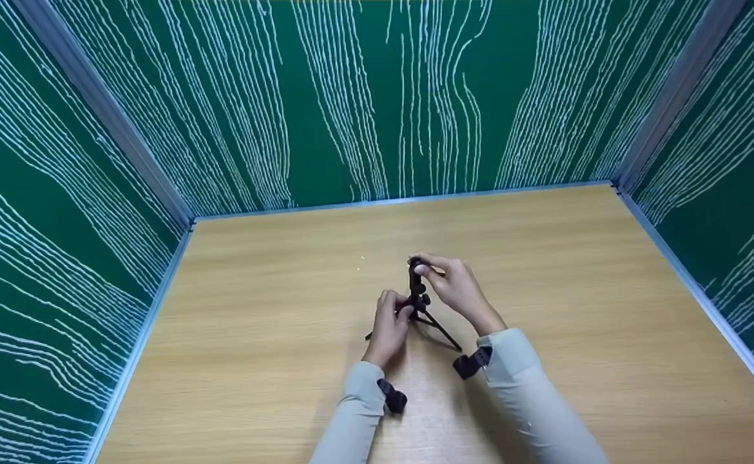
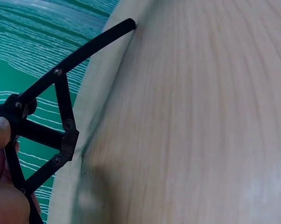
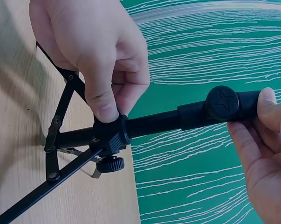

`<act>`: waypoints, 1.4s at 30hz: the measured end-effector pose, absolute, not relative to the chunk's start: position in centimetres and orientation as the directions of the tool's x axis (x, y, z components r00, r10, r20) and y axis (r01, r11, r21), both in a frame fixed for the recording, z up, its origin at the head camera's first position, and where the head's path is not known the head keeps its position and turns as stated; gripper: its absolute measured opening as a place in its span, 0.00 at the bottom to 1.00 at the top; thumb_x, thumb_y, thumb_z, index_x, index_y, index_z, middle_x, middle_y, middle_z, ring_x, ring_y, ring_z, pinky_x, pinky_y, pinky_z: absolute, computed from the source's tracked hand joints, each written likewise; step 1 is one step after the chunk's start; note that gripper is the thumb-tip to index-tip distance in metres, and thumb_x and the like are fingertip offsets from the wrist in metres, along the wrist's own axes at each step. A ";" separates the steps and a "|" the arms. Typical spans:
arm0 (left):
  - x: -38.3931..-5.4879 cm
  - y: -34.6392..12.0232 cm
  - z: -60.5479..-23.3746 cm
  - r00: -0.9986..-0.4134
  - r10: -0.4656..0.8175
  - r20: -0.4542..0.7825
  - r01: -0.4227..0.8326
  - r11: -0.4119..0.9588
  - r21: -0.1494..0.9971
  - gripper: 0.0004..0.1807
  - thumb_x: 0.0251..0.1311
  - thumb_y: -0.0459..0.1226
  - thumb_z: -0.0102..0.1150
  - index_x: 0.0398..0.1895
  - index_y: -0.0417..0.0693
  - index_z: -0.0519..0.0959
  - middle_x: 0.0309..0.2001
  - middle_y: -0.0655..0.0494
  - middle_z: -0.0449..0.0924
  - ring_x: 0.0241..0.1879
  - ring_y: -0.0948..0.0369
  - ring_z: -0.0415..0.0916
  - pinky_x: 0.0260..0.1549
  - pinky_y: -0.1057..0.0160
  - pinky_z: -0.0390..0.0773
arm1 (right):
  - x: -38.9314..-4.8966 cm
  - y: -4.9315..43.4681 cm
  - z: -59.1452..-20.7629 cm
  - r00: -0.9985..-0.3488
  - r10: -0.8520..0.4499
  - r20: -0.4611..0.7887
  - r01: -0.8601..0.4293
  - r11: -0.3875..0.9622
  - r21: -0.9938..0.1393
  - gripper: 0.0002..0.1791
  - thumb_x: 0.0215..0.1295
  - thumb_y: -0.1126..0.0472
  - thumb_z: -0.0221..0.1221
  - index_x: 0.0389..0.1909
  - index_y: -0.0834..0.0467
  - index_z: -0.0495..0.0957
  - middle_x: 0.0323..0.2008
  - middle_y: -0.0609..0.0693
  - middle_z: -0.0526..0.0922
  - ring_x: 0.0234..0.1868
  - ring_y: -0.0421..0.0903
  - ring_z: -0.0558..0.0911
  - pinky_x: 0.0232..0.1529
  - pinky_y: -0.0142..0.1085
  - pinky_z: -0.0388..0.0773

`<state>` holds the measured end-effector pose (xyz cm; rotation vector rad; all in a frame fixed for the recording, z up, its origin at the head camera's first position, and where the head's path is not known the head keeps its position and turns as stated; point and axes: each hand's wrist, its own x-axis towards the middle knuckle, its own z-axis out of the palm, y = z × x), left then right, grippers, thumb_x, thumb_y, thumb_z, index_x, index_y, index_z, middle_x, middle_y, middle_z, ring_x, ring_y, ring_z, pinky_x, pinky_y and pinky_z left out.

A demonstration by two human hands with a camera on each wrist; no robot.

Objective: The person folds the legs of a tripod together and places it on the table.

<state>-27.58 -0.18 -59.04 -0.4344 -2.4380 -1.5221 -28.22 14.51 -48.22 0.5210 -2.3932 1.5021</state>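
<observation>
A small black tripod (image 1: 440, 330) stands on the wooden table with its jointed legs spread. My left hand (image 1: 390, 325) grips it at the collar (image 3: 113, 133) where the legs meet, the thumb pressed on top of that collar. Above, my right hand (image 1: 457, 287) pinches the upper end of the centre column (image 3: 154, 124) between thumb and fingers. A round knob (image 3: 222, 103) with a star mark sits on the column just below the right fingertips. Lower down, a ribbed knob (image 3: 110, 164) sticks out beside the collar. In the left wrist view, braces (image 2: 42, 134) join the legs to the central tube.
The wooden table (image 1: 254, 354) is bordered by green walls (image 1: 332, 161) with wavy white lines, at the back and both sides. Tiny pale specks (image 1: 362, 258) lie on the table left of the tripod. A black camera is strapped to each wrist.
</observation>
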 end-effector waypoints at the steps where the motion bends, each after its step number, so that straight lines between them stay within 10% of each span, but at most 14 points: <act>1: -27.6 -0.2 -59.0 -0.930 0.125 0.344 0.365 0.412 0.835 0.03 0.61 0.27 0.54 0.36 0.40 0.72 0.39 0.51 0.71 0.45 0.57 0.69 0.49 0.63 0.73 | -28.3 14.5 -48.2 -0.899 -0.158 0.409 -0.437 0.401 -0.805 0.16 0.63 0.65 0.59 0.49 0.68 0.80 0.48 0.62 0.84 0.54 0.57 0.81 0.53 0.47 0.79; 42: -27.4 -0.1 -58.1 -0.941 0.100 0.324 0.338 0.363 0.869 0.03 0.63 0.27 0.53 0.38 0.40 0.72 0.42 0.51 0.70 0.47 0.58 0.69 0.51 0.63 0.73 | -28.3 14.6 -48.0 -0.884 -0.176 0.434 -0.464 0.451 -0.762 0.14 0.62 0.64 0.61 0.48 0.59 0.83 0.47 0.58 0.85 0.52 0.54 0.83 0.53 0.47 0.79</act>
